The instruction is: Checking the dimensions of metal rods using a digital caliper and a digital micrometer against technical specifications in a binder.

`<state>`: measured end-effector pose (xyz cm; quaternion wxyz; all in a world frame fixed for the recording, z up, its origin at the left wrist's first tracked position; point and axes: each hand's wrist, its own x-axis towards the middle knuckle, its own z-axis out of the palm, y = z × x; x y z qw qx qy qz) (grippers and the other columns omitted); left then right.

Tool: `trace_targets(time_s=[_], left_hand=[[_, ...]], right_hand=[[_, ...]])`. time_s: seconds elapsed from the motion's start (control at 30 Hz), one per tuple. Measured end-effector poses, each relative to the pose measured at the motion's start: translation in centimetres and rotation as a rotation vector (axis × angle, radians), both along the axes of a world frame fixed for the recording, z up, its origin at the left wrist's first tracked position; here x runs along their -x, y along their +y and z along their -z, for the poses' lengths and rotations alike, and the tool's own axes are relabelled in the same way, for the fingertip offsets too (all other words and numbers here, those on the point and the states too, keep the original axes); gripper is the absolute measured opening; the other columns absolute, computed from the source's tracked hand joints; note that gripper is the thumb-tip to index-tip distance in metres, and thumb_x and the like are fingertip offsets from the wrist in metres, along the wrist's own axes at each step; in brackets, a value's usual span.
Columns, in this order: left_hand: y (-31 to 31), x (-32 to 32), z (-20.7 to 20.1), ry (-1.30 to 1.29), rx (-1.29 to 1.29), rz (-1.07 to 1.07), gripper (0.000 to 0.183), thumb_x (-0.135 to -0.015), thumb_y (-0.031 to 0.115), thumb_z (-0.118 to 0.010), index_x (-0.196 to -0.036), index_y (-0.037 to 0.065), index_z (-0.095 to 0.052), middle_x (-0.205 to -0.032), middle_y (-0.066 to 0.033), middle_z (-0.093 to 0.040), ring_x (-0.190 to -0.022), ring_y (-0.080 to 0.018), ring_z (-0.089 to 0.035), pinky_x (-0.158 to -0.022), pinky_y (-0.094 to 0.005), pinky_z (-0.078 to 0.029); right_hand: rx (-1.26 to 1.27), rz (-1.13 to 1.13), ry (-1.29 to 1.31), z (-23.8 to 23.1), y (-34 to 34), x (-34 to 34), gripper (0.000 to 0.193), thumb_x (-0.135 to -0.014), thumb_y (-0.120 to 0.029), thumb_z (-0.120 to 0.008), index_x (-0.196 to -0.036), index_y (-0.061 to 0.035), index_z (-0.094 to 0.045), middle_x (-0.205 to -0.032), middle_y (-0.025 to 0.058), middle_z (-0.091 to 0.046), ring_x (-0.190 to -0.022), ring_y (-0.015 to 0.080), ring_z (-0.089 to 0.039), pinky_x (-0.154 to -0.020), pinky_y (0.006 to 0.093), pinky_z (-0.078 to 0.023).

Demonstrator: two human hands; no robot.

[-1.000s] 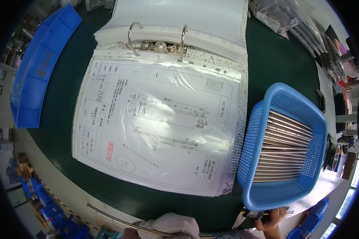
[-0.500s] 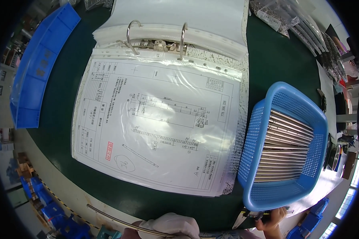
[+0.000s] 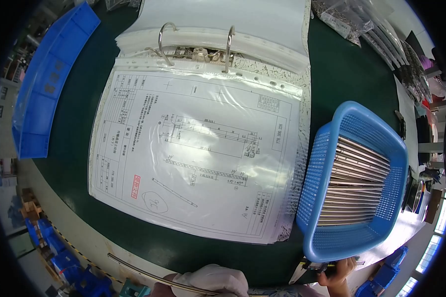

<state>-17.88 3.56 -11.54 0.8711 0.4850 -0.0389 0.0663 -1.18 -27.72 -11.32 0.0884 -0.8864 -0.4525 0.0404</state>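
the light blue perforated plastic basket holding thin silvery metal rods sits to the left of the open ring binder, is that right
Wrong side: the light blue perforated plastic basket holding thin silvery metal rods sits to the right of the open ring binder, as the head view shows.

Out past the left front corner of the green counter, pale floor, and yellow-and-black striped tape running right across it! Blue crates bunch up beyond, brown boxes alongside. Over past the right edge, windows glow bright white, blue bins nearer the front corner!
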Motion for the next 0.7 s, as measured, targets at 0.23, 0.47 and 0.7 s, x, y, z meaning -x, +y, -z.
trace_targets(time_s=[0.23, 0.47, 0.7], left_hand=[[-0.2, 0.1, 0.0, 0.038, -0.033, -0.030, 0.015, -0.085, 0.014, -0.050, -0.086, 0.002, -0.058, -0.073, -0.0102, -0.058, -0.060, -0.0209, -0.057, -0.053, -0.0303, -0.044], [-1.2, 1.0, -1.5, 0.319, 0.177, -0.038, 0.011, -0.086, 0.001, -0.042, -0.090, -0.004, -0.052, -0.082, -0.0105, -0.054, -0.077, -0.0162, -0.058, -0.071, -0.0265, -0.047], [-5.3, -1.0, -1.4, 0.415, 0.251, -0.299, 0.014, -0.088, 0.008, -0.042, -0.086, -0.003, -0.051, -0.075, -0.0109, -0.058, -0.073, -0.0205, -0.063, -0.065, -0.0277, -0.052]], right_hand=[[-0.119, -0.003, 0.014, 0.3, 0.7, -0.2, 0.058, -0.069, -0.052, -0.050, -0.087, 0.0038, -0.054, -0.068, 0.0128, -0.053, -0.056, 0.0279, -0.050, -0.053, 0.0363, -0.038], [-0.161, 0.013, -0.016, 0.1, 1.6, -0.3, 0.045, -0.065, -0.045, -0.060, -0.066, -0.0035, -0.044, -0.056, 0.0120, -0.041, -0.046, 0.0307, -0.041, -0.044, 0.0373, -0.032], [-0.324, -0.112, 0.058, -1.3, 1.1, -0.9, 0.044, -0.065, -0.045, -0.067, -0.066, -0.0046, -0.050, -0.052, 0.0084, -0.043, -0.042, 0.0268, -0.044, -0.039, 0.0347, -0.033]])
